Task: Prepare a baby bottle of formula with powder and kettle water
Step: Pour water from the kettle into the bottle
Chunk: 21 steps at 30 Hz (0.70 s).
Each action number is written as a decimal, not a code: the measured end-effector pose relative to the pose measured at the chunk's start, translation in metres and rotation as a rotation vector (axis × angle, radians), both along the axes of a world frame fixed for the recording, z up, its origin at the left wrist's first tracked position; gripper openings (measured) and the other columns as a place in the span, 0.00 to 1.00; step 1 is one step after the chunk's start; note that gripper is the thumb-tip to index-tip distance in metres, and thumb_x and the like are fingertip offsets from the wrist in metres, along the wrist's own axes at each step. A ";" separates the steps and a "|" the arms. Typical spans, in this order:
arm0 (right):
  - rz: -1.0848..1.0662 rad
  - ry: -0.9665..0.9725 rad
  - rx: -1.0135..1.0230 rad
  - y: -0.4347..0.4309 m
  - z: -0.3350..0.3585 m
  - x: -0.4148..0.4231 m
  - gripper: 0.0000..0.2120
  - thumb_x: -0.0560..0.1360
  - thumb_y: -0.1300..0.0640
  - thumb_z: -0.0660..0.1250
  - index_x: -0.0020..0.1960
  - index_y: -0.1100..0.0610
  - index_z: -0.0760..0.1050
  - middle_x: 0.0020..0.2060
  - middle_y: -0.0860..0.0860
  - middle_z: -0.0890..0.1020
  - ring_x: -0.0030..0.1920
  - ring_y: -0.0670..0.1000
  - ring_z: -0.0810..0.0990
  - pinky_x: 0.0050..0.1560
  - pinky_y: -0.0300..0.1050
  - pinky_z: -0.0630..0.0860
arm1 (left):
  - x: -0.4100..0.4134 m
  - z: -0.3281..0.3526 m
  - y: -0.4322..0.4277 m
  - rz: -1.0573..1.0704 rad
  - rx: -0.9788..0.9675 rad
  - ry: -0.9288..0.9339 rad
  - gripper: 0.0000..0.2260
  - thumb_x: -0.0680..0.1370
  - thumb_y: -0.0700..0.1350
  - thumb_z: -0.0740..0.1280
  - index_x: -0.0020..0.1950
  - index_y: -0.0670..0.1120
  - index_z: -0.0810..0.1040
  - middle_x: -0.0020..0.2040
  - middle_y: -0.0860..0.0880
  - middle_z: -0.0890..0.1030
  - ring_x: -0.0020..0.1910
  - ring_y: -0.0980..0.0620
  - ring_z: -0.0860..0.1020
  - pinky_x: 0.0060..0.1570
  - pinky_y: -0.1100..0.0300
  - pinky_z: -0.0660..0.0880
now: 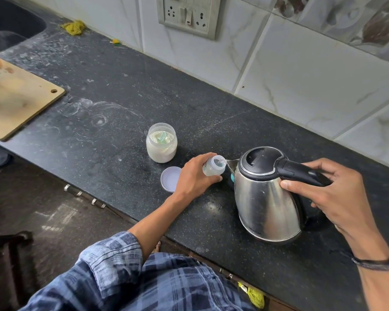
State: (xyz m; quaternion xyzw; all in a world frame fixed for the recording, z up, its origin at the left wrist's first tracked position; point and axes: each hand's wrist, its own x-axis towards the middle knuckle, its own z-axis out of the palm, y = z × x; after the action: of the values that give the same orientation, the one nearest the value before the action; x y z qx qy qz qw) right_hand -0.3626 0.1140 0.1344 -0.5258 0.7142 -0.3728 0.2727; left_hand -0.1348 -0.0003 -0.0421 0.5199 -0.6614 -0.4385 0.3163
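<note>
Left hand (194, 176) grips the bottle (213, 168), tilted toward 3 o'clock. Right hand (328, 194) wraps the handle of the kettle (265, 203), spout at the bottle's mouth. Open powder jar (161, 143) stands at 10 o'clock of the bottle.

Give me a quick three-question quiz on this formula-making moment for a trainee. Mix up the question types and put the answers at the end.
1. True or false: the powder jar has its lid on.
2. Which hand grips the kettle by its handle? A) left B) right C) both
3. Fill in: the left hand holds the open ____ at the kettle's spout.
Key: 1. False: the lid lies on the counter beside the jar. 2. B, the right hand. 3. The baby bottle.
</note>
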 end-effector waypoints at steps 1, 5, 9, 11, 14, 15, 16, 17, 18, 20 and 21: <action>0.001 -0.002 0.000 0.000 0.000 0.000 0.18 0.58 0.51 0.85 0.47 0.50 0.85 0.38 0.43 0.87 0.32 0.41 0.81 0.29 0.30 0.73 | 0.000 0.000 0.000 0.001 0.001 0.001 0.27 0.69 0.48 0.82 0.66 0.54 0.80 0.61 0.55 0.83 0.60 0.52 0.79 0.63 0.48 0.76; -0.004 -0.006 -0.005 -0.001 0.000 0.000 0.19 0.57 0.48 0.84 0.46 0.49 0.85 0.38 0.43 0.86 0.31 0.41 0.80 0.30 0.30 0.73 | 0.000 0.000 0.000 0.005 -0.002 -0.009 0.27 0.69 0.48 0.82 0.66 0.54 0.80 0.61 0.56 0.83 0.60 0.52 0.79 0.63 0.49 0.76; -0.002 0.004 0.001 -0.002 -0.001 -0.001 0.17 0.59 0.51 0.85 0.46 0.49 0.85 0.38 0.43 0.86 0.31 0.41 0.80 0.30 0.31 0.73 | 0.001 0.002 0.000 0.005 -0.008 -0.010 0.26 0.69 0.48 0.81 0.66 0.54 0.80 0.60 0.56 0.83 0.59 0.52 0.79 0.62 0.50 0.75; -0.001 0.011 0.006 -0.002 -0.001 -0.001 0.17 0.59 0.52 0.85 0.46 0.49 0.85 0.38 0.43 0.86 0.31 0.42 0.80 0.30 0.31 0.73 | 0.002 0.002 0.000 0.005 -0.009 -0.008 0.26 0.69 0.47 0.81 0.66 0.54 0.80 0.60 0.56 0.83 0.59 0.53 0.79 0.62 0.51 0.75; -0.002 0.017 0.005 -0.003 -0.001 -0.002 0.17 0.59 0.51 0.85 0.46 0.49 0.85 0.38 0.43 0.86 0.31 0.42 0.80 0.30 0.31 0.73 | 0.003 0.003 0.001 0.004 -0.009 -0.003 0.26 0.69 0.47 0.81 0.66 0.53 0.81 0.60 0.56 0.83 0.58 0.53 0.78 0.62 0.52 0.75; -0.002 0.017 0.004 -0.003 -0.001 -0.001 0.18 0.58 0.50 0.85 0.46 0.49 0.85 0.39 0.43 0.86 0.31 0.42 0.80 0.30 0.31 0.73 | 0.003 0.004 0.001 0.003 -0.010 -0.002 0.25 0.70 0.46 0.81 0.66 0.53 0.81 0.59 0.55 0.83 0.58 0.53 0.79 0.62 0.53 0.75; -0.002 0.017 0.003 -0.003 -0.001 -0.001 0.18 0.58 0.50 0.85 0.46 0.49 0.85 0.38 0.43 0.86 0.31 0.42 0.80 0.30 0.30 0.73 | 0.003 0.004 0.001 0.004 -0.013 -0.003 0.25 0.70 0.46 0.81 0.66 0.52 0.81 0.59 0.55 0.83 0.58 0.53 0.78 0.62 0.53 0.75; -0.003 0.014 0.004 -0.003 -0.001 -0.001 0.17 0.59 0.51 0.85 0.46 0.49 0.85 0.38 0.43 0.86 0.30 0.42 0.80 0.30 0.30 0.73 | 0.003 0.005 0.001 0.004 -0.015 -0.006 0.25 0.70 0.46 0.81 0.66 0.52 0.81 0.59 0.55 0.83 0.58 0.53 0.78 0.61 0.54 0.75; -0.003 0.014 0.006 -0.003 -0.001 -0.001 0.17 0.59 0.53 0.86 0.46 0.49 0.85 0.37 0.43 0.86 0.30 0.42 0.80 0.30 0.30 0.73 | 0.003 0.005 0.001 0.003 -0.016 -0.008 0.25 0.70 0.46 0.81 0.66 0.52 0.81 0.59 0.55 0.83 0.58 0.54 0.78 0.61 0.55 0.74; -0.002 0.020 0.010 -0.003 -0.001 -0.001 0.17 0.60 0.54 0.86 0.46 0.49 0.85 0.37 0.43 0.86 0.30 0.41 0.80 0.30 0.30 0.73 | 0.004 0.005 0.002 0.002 -0.018 -0.008 0.25 0.70 0.46 0.81 0.66 0.52 0.81 0.59 0.55 0.83 0.57 0.54 0.78 0.60 0.56 0.74; -0.001 0.024 0.011 -0.002 -0.001 -0.001 0.17 0.60 0.54 0.86 0.46 0.49 0.85 0.37 0.42 0.86 0.30 0.41 0.80 0.30 0.30 0.73 | 0.004 0.006 0.002 0.002 -0.019 -0.008 0.25 0.70 0.46 0.81 0.65 0.51 0.81 0.58 0.55 0.83 0.57 0.54 0.78 0.60 0.56 0.74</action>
State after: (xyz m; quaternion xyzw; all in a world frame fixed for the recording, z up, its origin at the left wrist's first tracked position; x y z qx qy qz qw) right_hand -0.3638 0.1116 0.1337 -0.5283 0.7199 -0.3627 0.2666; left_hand -0.1307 0.0018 -0.0364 0.5193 -0.6662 -0.4299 0.3188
